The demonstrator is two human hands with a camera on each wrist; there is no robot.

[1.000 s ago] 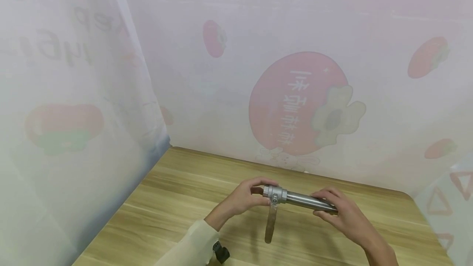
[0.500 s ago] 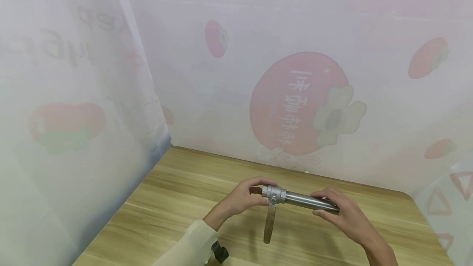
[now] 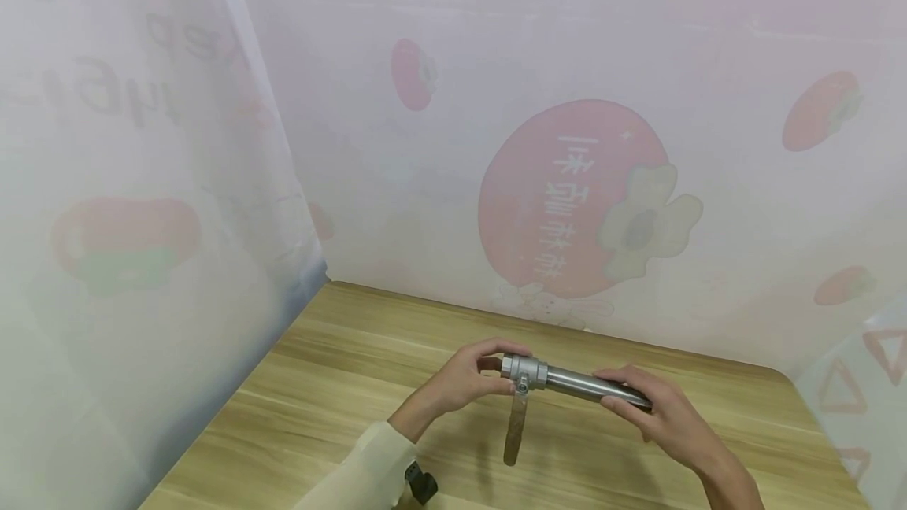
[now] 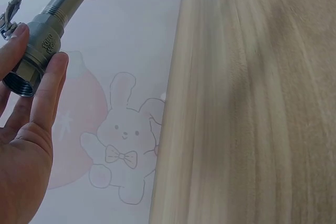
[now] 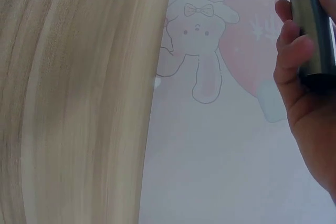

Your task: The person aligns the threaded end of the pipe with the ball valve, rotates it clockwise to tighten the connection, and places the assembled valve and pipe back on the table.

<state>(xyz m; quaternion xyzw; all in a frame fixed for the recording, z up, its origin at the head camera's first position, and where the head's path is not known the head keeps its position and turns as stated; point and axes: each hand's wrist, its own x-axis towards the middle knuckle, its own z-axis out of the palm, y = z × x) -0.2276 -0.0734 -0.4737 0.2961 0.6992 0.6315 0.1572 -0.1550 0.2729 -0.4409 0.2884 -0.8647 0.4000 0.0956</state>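
My left hand (image 3: 460,380) grips a silver ball valve (image 3: 524,372) near its hexagonal end, thumb on the near side and fingers across the far side. A lever handle (image 3: 516,427) hangs down from the valve toward me, its surface brownish. In the left wrist view the valve's threaded open end (image 4: 20,83) faces the palm. A shiny metal pipe (image 3: 581,384) runs from the valve's other end, with threads showing where they join. Around the pipe's free end my right hand (image 3: 666,412) curls its fingers and thumb. The pipe and valve are held above the table.
The wood-grain table (image 3: 340,384) lies below both hands. Pale printed curtains (image 3: 397,203) stand along its back and left sides. A small black device (image 3: 423,482) sits at the left sleeve's cuff (image 3: 383,455).
The fingers and thumb of my right hand have shifted their hold round the pipe. My left hand and the valve have moved only slightly to the left.
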